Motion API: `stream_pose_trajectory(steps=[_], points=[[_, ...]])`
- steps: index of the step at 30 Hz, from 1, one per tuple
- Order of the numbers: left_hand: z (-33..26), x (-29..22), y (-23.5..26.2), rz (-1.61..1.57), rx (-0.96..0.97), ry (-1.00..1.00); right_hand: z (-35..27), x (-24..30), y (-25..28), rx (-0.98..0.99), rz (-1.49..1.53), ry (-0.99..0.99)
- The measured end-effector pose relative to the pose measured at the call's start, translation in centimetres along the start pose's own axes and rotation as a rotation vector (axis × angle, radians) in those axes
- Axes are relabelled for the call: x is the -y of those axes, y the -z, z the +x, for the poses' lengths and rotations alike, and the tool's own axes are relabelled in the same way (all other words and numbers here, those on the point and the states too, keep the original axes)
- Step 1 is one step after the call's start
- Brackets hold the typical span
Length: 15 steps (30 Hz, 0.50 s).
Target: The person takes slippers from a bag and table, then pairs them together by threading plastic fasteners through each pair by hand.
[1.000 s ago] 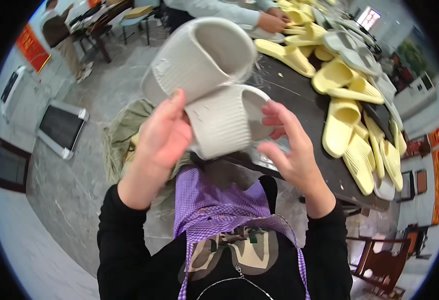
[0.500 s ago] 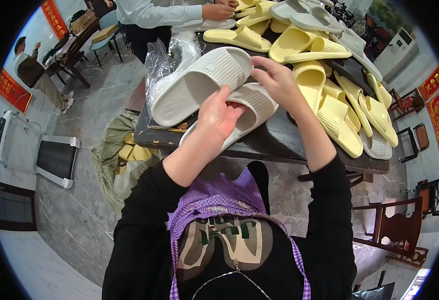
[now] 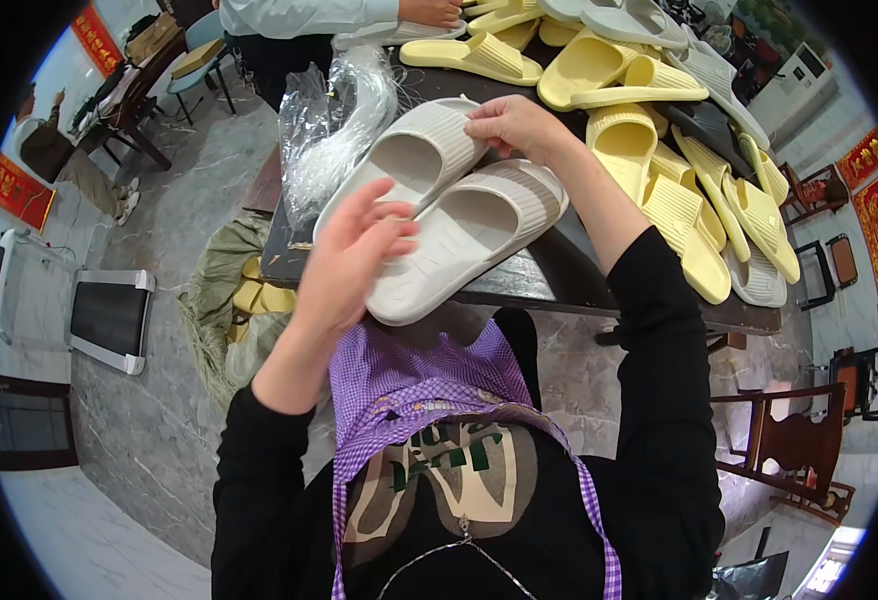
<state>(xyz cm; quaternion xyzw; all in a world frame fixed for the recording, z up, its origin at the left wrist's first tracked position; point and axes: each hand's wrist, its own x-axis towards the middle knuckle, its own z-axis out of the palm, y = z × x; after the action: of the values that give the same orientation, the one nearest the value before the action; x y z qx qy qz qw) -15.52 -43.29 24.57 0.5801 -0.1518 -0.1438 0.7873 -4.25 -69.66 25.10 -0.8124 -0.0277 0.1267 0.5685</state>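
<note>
You seem to be aligning the pair of grey slippers [image 3: 437, 250], which sits just beyond the loosely spread, seemingly empty fingers of your left hand [image 3: 351, 255] and at the curled fingertips of your right hand [image 3: 519, 126], whose grip I cannot tell, so the next move likely calls for closing your left fingers on the heels.
</note>
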Motion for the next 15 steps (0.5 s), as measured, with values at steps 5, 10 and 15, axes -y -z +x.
stream_pose_trajectory(steps=[5, 10, 15], points=[[-2.5, 0.5, 4.6, 0.932, -0.275, -0.550, -0.3, -0.4, 1.4, -0.018, 0.103, 0.055], [-4.5, 1.6, 7.3, 0.983, -0.360, -0.420, -2.2, -0.1, 2.8, -0.123, -0.017, 0.065], [-3.5, 2.8, 8.0, 0.521, -0.372, -0.117, -1.8, 0.4, 2.2, -0.089, -0.095, -0.005]])
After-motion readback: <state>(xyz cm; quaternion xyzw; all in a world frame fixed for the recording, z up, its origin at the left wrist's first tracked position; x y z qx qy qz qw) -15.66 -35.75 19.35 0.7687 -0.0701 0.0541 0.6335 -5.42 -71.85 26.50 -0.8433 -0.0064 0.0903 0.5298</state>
